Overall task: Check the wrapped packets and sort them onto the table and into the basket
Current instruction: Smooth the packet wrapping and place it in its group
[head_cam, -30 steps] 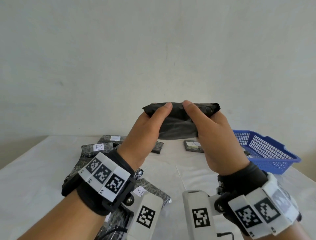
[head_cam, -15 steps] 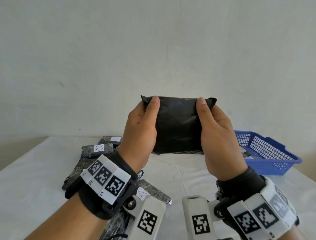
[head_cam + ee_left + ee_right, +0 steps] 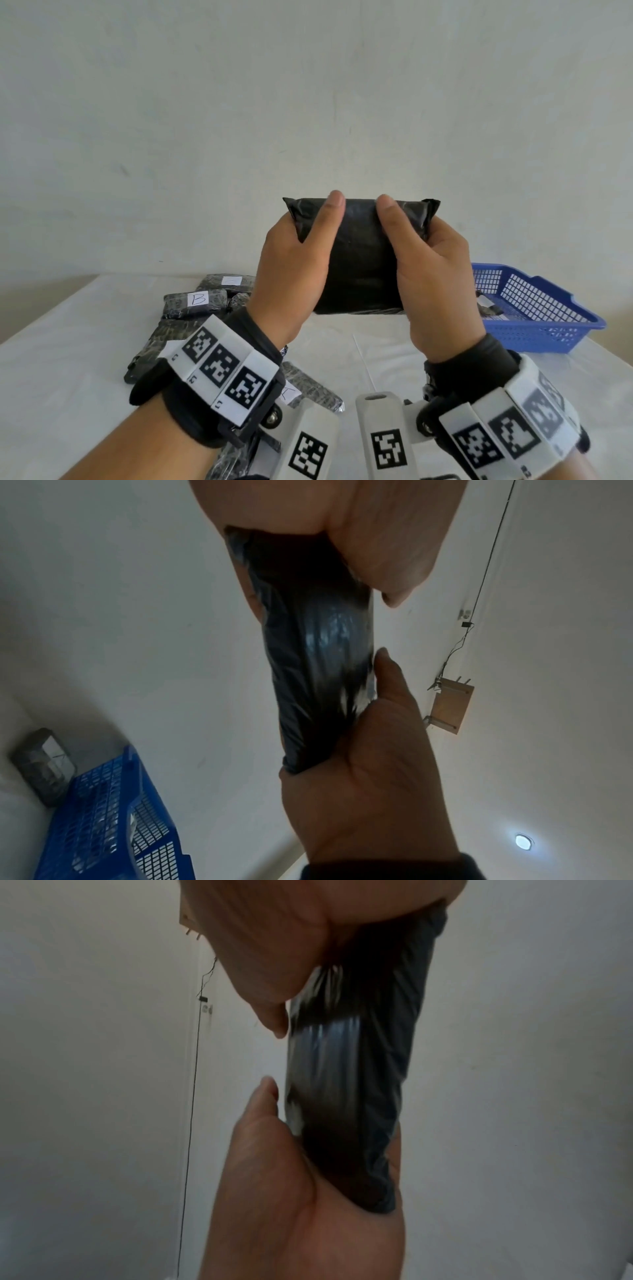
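Both hands hold a black wrapped packet (image 3: 359, 263) upright in the air above the table, its broad face toward me. My left hand (image 3: 294, 263) grips its left end and my right hand (image 3: 435, 274) its right end. Both thumbs lie on the near face and the other fingers are hidden behind it. No label shows on this face. In the left wrist view the packet (image 3: 318, 656) runs edge-on between my left hand (image 3: 369, 777) and the right hand above. The right wrist view shows the same packet (image 3: 349, 1083) gripped by my right hand (image 3: 301, 1191).
A blue mesh basket (image 3: 548, 308) stands at the table's right with a packet (image 3: 486, 305) inside. Several wrapped packets lie piled at the left, one labelled B (image 3: 195, 301). The white-covered table (image 3: 51, 377) ends at a plain wall.
The packet was turned from lying nearly flat to standing upright with its face toward me. Both thumbs have since slid inward toward its middle.
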`<state>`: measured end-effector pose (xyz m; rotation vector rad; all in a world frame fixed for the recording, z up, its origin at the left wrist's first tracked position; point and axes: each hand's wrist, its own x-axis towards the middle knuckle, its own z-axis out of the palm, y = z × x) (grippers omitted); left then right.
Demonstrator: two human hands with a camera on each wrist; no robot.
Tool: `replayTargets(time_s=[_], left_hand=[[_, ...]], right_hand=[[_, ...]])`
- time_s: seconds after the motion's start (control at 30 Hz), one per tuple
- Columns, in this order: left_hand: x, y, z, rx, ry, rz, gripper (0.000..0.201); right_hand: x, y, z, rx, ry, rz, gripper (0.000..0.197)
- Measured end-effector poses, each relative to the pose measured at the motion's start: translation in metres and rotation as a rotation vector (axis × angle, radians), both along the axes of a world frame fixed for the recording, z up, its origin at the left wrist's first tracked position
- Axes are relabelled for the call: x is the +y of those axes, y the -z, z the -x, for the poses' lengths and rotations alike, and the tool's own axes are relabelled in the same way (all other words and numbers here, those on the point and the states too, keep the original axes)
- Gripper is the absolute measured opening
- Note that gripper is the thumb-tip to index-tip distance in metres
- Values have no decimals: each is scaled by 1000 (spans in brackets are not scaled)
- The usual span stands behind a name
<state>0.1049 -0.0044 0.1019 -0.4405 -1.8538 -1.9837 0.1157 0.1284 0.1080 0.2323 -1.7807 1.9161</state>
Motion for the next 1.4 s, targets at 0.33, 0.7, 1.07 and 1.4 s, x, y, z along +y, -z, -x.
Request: replayTargets(time_s=[0.33, 0.7, 1.07, 1.4], left_hand=[[-1, -5, -4, 67, -20, -36, 24], [-8, 3, 7, -71, 18, -161, 31], [-1, 6, 4, 85, -54, -78, 33], [-4, 3, 3, 132, 16, -47, 37]], right_hand=[[-4, -1, 3, 116, 48, -87, 38], [-2, 2, 7, 4, 89, -68, 30], [-6, 2, 4, 127, 258, -53, 22], [-6, 1, -1, 229, 316, -260, 49]])
